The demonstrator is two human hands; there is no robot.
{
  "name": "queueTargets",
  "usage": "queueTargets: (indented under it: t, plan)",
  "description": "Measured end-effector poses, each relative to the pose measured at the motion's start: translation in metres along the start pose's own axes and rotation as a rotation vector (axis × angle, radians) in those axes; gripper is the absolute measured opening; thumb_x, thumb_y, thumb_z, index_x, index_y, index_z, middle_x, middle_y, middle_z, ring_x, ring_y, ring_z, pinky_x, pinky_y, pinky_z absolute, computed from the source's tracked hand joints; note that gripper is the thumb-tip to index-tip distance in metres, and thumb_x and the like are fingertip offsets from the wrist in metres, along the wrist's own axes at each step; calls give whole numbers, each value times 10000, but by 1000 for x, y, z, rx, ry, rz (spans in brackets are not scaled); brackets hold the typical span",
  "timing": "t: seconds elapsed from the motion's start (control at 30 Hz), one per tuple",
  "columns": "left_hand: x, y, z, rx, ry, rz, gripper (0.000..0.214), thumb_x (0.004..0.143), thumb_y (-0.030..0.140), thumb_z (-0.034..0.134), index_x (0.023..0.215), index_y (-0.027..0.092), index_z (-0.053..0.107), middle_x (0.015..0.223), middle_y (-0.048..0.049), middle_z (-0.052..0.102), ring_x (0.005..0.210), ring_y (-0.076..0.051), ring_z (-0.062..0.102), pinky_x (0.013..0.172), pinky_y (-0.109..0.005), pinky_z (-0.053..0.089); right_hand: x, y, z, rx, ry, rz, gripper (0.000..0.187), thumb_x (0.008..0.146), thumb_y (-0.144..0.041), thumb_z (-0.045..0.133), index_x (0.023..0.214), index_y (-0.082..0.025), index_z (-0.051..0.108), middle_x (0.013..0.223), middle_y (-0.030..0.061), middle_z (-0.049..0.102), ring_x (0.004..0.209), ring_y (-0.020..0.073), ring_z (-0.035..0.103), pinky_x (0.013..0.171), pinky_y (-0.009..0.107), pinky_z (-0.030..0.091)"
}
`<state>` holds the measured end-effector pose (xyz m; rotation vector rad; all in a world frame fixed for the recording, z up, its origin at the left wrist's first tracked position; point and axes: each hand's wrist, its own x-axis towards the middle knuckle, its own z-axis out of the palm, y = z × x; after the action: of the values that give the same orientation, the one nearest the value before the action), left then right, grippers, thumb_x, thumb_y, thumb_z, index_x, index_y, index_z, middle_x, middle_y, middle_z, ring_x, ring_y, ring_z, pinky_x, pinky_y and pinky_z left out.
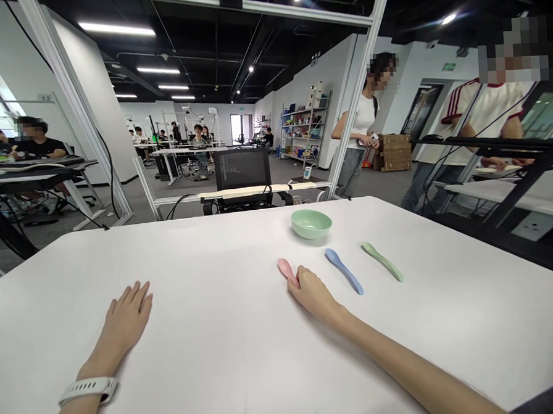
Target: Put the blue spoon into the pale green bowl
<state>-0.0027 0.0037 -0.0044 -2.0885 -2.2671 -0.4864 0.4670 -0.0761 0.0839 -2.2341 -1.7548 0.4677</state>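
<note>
My right hand (314, 294) lies on the handle of a pink plastic spoon (286, 269), fingers curled over it and only the spoon's bowl showing past them. To the right lie a blue plastic spoon (343, 270) and a pale green plastic spoon (382, 261), apart from each other. A mint green bowl (311, 224) stands beyond them on the white table (205, 260). My left hand (129, 316) rests flat on the tabletop, fingers spread and touching nothing else, with a white watch band (88, 390) on its wrist.
Beyond the far table edge stand a black office chair (242, 170) and an aluminium frame (354, 92). Two people (360, 128) in white tops stand at the right near a wooden crate (394, 152). Other people sit at desks further back and left.
</note>
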Motion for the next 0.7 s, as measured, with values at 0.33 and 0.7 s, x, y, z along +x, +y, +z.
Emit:
queueTargets:
  t: [0.33,0.7]
  plan:
    - [0,2,-3,-3,-14,-6,879,1065,517,161,1688,67,587,1815,-217,527,1719,-396,453,1414,-631,335,-3,-6,-6,-10,-6,20,123,1100,-142,500,1063,-192,607,963,58,637,819,205,590,722,315,351]
    - [-2,4,-5,-14,20,-6,839,1065,505,207,1664,94,626,1782,-214,573,1697,-400,487,1398,-634,368,-4,-3,-6,31,6,8,161,1086,-149,508,961,-247,538,913,37,612,796,208,574,721,319,346]
